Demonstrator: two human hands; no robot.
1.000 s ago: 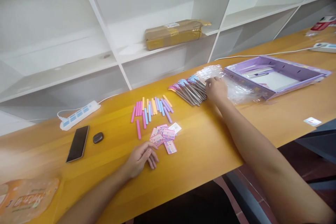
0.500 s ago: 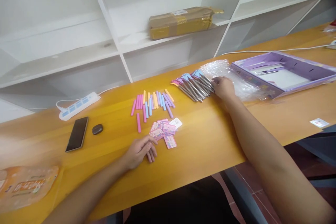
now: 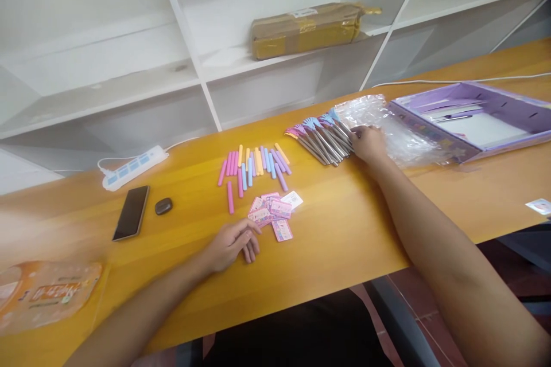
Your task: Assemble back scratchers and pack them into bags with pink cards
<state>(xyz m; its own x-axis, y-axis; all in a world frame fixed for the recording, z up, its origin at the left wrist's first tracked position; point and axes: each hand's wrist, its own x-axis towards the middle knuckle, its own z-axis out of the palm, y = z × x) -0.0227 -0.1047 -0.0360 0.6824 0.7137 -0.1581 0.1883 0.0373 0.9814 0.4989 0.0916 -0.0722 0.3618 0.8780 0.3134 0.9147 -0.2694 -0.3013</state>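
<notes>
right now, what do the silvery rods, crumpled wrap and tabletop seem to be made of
The rods: probably polished metal, silvery with bright highlights. The wrap: likely thin plastic film, clear, glossy and wrinkled. The tabletop: wood or printed laminate, smooth, with faint grain; can't tell which.

A long, yellow-brown wood-grained worktop point(image 3: 327, 264) carries everything here. At its left lie an orange printed plastic packet point(image 3: 51, 295), a dark rectangular phone point(image 3: 131, 213), a small black rounded case point(image 3: 163, 206) and a white power strip point(image 3: 135, 168). Mid-surface, short pink, yellow, blue and purple sticks point(image 3: 259, 160) lie behind overlapping pink printed cards point(image 3: 281, 209). To their right are slim silvery metal rods with coloured hand-shaped ends point(image 3: 329, 146), crumpled clear plastic wrapping point(image 3: 402, 135) and an open purple box point(image 3: 473, 152).
</notes>
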